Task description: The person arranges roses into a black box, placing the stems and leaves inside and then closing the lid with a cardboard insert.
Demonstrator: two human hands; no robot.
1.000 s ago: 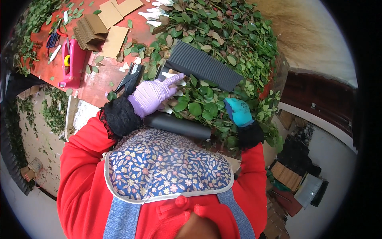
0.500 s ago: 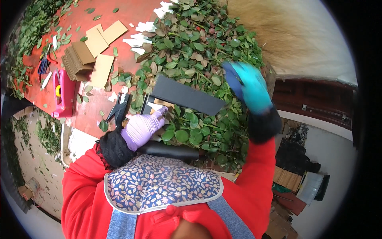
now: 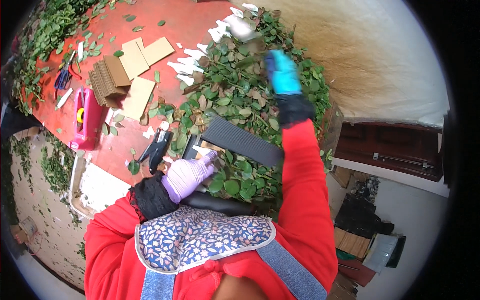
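Note:
My left hand (image 3: 188, 177), in a lavender glove, is closed on leafy stems (image 3: 239, 181) with a white wrapped end (image 3: 202, 150), in a dark tray with a ridged flap (image 3: 240, 140). My right hand (image 3: 283, 71), in a turquoise glove, reaches far forward over the leafy pile (image 3: 230, 90); its fingers look curled and are partly blurred. A smeared white shape (image 3: 240, 27) with a dark streak lies beyond it, too blurred to make out. A black stapler-like tool (image 3: 156, 150) rests left of the tray, and a black roll (image 3: 220, 204) is in front.
The red table (image 3: 110, 170) carries stacked cardboard pieces (image 3: 107, 80), a pink tape dispenser (image 3: 82, 120), pliers and scissors (image 3: 64, 77), more white wrapped ends (image 3: 185, 67) and scattered leaves. A dark wooden panel (image 3: 387, 147) and piled boards (image 3: 352, 240) are at the right.
My right hand has swung up and away from my body to the far part of the leaf pile. My left hand stays at the tray. The view has shifted slightly.

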